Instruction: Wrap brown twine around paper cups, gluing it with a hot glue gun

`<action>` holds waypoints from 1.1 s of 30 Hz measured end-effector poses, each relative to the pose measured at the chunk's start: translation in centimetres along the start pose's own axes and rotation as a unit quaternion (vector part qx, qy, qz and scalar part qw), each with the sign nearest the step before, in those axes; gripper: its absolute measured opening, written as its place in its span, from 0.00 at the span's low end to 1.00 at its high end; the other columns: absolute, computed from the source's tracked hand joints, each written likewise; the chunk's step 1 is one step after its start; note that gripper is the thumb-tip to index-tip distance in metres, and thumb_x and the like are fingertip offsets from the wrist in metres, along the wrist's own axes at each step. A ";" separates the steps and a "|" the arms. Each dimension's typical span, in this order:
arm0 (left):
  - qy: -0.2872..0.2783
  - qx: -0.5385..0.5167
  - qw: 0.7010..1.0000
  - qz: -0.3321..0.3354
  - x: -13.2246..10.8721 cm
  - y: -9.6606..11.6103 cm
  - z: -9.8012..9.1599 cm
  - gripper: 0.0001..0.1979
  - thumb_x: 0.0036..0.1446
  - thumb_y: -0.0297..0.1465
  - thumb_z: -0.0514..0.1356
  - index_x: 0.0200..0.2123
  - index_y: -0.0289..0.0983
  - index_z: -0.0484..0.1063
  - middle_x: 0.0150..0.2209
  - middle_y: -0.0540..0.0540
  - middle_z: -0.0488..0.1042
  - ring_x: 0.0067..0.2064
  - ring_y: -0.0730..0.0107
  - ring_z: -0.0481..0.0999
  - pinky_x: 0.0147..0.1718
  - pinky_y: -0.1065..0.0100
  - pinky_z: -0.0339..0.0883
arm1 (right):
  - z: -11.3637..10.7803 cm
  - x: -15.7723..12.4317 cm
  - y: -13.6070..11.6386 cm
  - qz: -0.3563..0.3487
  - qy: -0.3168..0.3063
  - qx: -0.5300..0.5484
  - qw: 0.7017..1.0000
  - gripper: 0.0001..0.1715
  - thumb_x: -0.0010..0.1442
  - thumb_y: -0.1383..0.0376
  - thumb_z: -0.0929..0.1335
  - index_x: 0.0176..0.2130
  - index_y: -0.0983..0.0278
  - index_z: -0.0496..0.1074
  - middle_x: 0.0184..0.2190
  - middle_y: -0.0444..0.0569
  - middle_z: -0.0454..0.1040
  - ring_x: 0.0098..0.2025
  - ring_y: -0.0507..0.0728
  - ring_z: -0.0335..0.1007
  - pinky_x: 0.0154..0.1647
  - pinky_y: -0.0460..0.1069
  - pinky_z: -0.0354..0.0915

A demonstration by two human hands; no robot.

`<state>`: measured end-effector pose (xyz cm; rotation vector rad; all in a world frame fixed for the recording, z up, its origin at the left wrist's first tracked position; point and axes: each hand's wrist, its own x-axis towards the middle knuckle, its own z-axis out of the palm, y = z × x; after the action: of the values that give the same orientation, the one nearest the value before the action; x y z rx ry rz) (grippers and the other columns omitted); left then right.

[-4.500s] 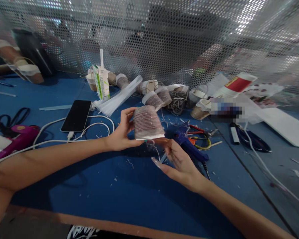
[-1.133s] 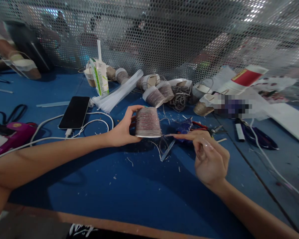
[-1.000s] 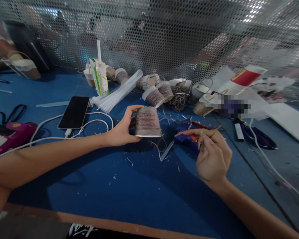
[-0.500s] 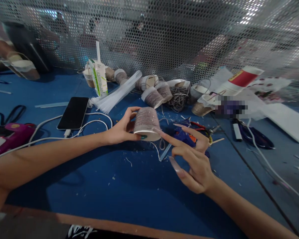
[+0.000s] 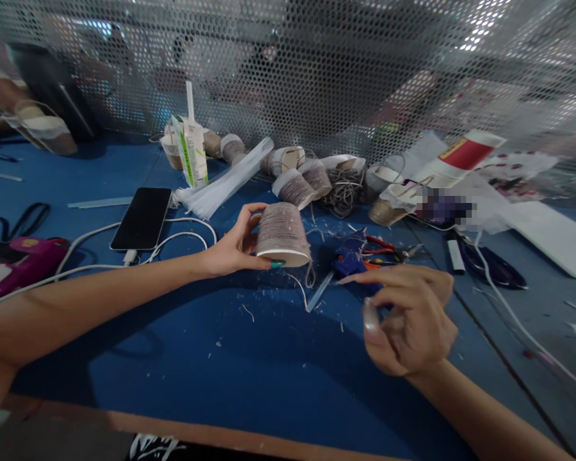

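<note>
A small cup wrapped in grey-brown cord [image 5: 282,232] is tilted in my left hand [image 5: 237,246], its white end facing down toward me. The fingers wrap round its left side, and a green thumbnail shows at the lower rim. A loose loop of cord hangs from the cup's right edge. My right hand [image 5: 410,320] is to the right of the cup and apart from it, above the blue table [image 5: 269,384]. Its index finger points left and its other fingers are curled apart, with nothing visible between them. The blue glue gun [image 5: 349,253] lies just behind its fingertips.
Pliers [image 5: 406,254] lie behind my right hand. A black phone [image 5: 141,219] with a white cable and a magenta glue gun [image 5: 43,259] are at the left. Several wrapped cups, a carton [image 5: 192,150] and white sticks [image 5: 230,179] line the perforated metal screen [image 5: 317,83].
My right hand has moved right, away from the cup it was touching or nearly touching with its index finger. The cup in my left hand has tilted slightly.
</note>
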<state>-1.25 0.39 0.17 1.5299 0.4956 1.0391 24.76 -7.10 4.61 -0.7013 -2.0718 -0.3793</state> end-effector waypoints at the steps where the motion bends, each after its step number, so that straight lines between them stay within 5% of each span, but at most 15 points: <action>1: -0.006 -0.002 1.000 0.015 0.0 0.0 0.1 0.42 0.43 0.33 0.73 0.54 0.49 0.48 0.59 0.43 0.60 0.59 0.54 0.70 0.55 0.53 0.70 | 0.3 0.0 0.0 0.026 -0.001 0.028 0.999 0.12 0.52 0.68 0.69 0.39 0.57 0.67 0.41 0.50 0.79 0.39 0.64 0.76 0.42 0.62 0.65; 4: -0.032 0.004 0.999 0.040 0.0 -0.1 0.4 0.44 0.45 0.33 0.73 0.56 0.49 0.46 0.62 0.41 0.58 0.64 0.49 0.65 0.60 0.48 0.66 | 1.4 -0.1 -0.2 0.064 -0.061 0.098 0.991 0.36 0.54 0.64 0.71 0.59 0.59 0.57 0.61 0.61 0.67 0.61 0.70 0.67 0.54 0.67 0.65; 6: -0.047 0.022 0.998 0.044 -0.1 -0.1 0.6 0.45 0.45 0.32 0.73 0.58 0.49 0.46 0.63 0.40 0.57 0.66 0.47 0.63 0.62 0.46 0.63 | 1.9 -0.3 -0.5 0.069 -0.126 0.108 0.984 0.40 0.59 0.64 0.70 0.64 0.61 0.50 0.66 0.64 0.60 0.68 0.69 0.57 0.60 0.67 0.63; 13: -0.047 0.065 0.995 0.054 -0.3 0.5 0.9 0.52 0.44 0.33 0.74 0.65 0.49 0.45 0.69 0.39 0.52 0.68 0.44 0.61 0.64 0.47 0.64 | 1.9 -0.3 -0.9 0.083 -0.222 0.088 0.967 0.42 0.63 0.67 0.66 0.67 0.64 0.41 0.68 0.64 0.60 0.73 0.64 0.47 0.65 0.63 0.60; 20: -0.054 0.130 0.990 0.009 -0.6 1.0 0.7 0.50 0.44 0.35 0.74 0.67 0.42 0.52 0.68 0.34 0.59 0.68 0.43 0.62 0.66 0.43 0.58 | 2.0 -0.1 -1.4 0.095 -0.257 0.104 0.956 0.27 0.65 0.70 0.62 0.60 0.59 0.51 0.68 0.60 0.60 0.73 0.60 0.49 0.67 0.63 0.58; 28: -0.020 0.124 0.991 0.037 -0.7 1.0 1.0 0.45 0.45 0.32 0.72 0.64 0.44 0.55 0.65 0.36 0.60 0.63 0.48 0.69 0.57 0.51 0.72 | 1.9 -0.2 -0.8 0.124 -0.266 0.066 0.954 0.28 0.66 0.65 0.62 0.62 0.60 0.50 0.65 0.61 0.64 0.65 0.61 0.61 0.61 0.63 0.63; 33: 0.079 0.174 0.975 0.115 -0.6 0.4 0.9 0.41 0.49 0.35 0.72 0.61 0.45 0.53 0.64 0.39 0.59 0.62 0.52 0.69 0.57 0.52 0.72 | 1.6 -0.7 1.0 0.220 -0.127 0.009 0.967 0.23 0.59 0.65 0.65 0.50 0.60 0.50 0.64 0.69 0.59 0.65 0.69 0.61 0.57 0.66 0.66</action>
<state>-0.96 -0.68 0.39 1.8549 0.6470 1.3115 24.62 -5.72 3.18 -1.2189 -2.0732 -0.0175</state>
